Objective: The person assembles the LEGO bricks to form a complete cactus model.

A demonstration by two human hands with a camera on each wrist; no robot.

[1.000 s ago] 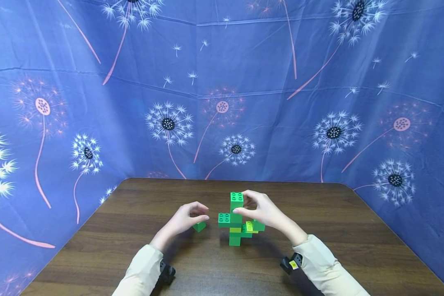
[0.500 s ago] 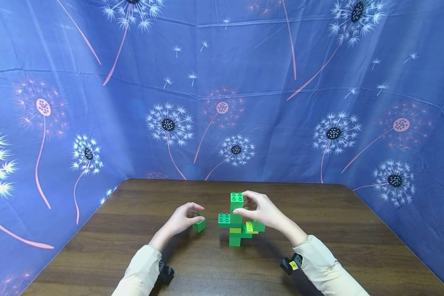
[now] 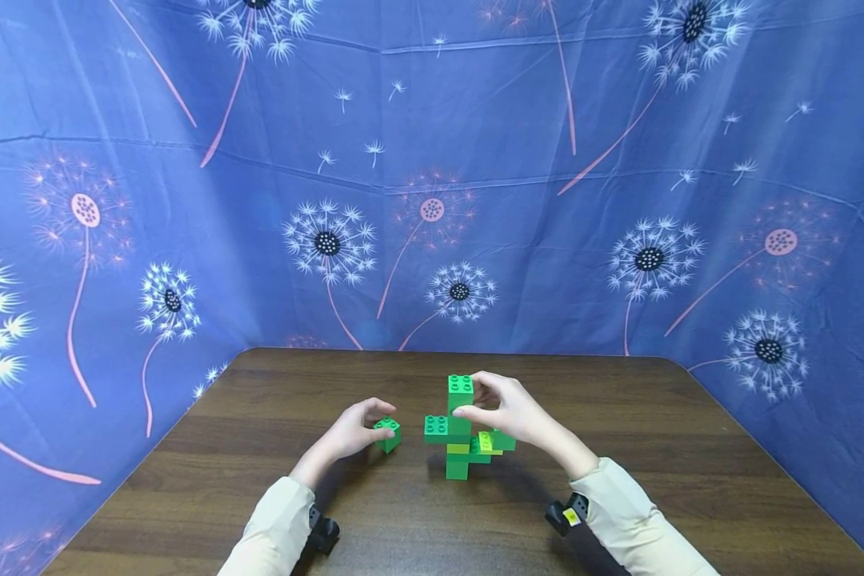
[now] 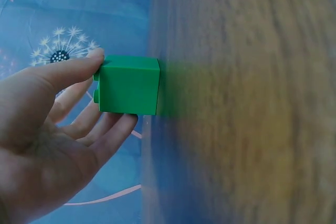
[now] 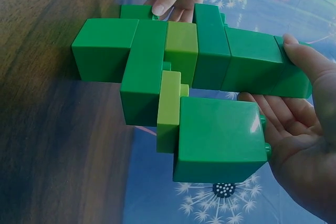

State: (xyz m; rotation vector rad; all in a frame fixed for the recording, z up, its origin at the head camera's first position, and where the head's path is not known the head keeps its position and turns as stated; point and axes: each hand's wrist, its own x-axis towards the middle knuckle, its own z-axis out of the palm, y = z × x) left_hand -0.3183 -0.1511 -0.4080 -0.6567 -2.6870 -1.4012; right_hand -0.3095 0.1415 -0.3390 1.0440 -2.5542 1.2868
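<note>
A loose green toy building block [image 3: 389, 443] sits on the table left of a built figure, its studs facing up. My left hand [image 3: 347, 432] holds it at its upper part, thumb on one side and fingers on the other. In the left wrist view, the thumb is at the studded edge of the block [image 4: 128, 88], with fingertips along the opposite face. The figure of green and lime building blocks [image 3: 458, 428] stands upright, arms jutting left and right. Its tall top column is pinched between thumb and fingers of my right hand [image 3: 511, 412].
Dark wood-grain table [image 3: 317, 376] lies underneath. Behind and beside it hangs a blue cloth [image 3: 533, 184] printed with dandelions. A short gap of table separates the loose block from the figure's left arm.
My left hand has drawn slightly left and lower around the loose block, so more of the block and its studs show. The right hand and the figure have stayed in place.
</note>
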